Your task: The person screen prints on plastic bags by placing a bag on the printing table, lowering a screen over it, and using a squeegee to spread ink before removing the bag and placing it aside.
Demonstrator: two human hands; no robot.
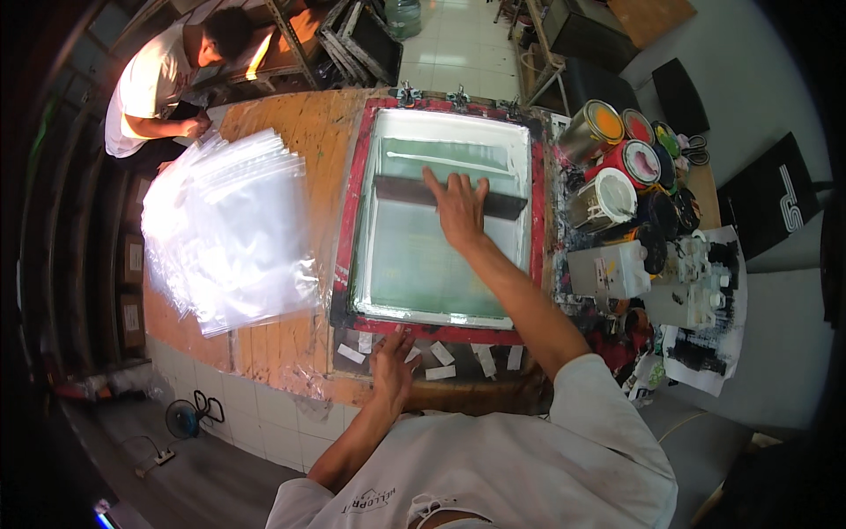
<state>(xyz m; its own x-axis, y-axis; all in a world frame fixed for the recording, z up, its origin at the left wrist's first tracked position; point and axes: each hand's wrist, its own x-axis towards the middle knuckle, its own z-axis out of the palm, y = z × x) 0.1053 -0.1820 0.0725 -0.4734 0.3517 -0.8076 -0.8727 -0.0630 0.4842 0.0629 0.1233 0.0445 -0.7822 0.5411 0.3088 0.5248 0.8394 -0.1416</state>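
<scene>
A screen printing frame (346, 238) with red, paint-marked sides lies on the wooden table in front of me. Its pale green mesh (414, 256) has white ink smeared around the edges. Across the upper part of the mesh stands a dark squeegee (401, 190), which my right hand (462, 207) grips from above, fingers over its top edge. Beyond the blade runs a streak of white ink (445, 159). At the frame's near edge, my left hand (392, 363) has its fingertips curled onto the red bar; its palm side is hidden.
A pile of clear plastic sheets (238, 229) covers the table's left. On the right crowd ink cans (599, 123), white jugs (608, 269) and a stained paper (705, 353). Clamps (458, 95) sit at the frame's far edge. Another person (159, 88) works at the far left.
</scene>
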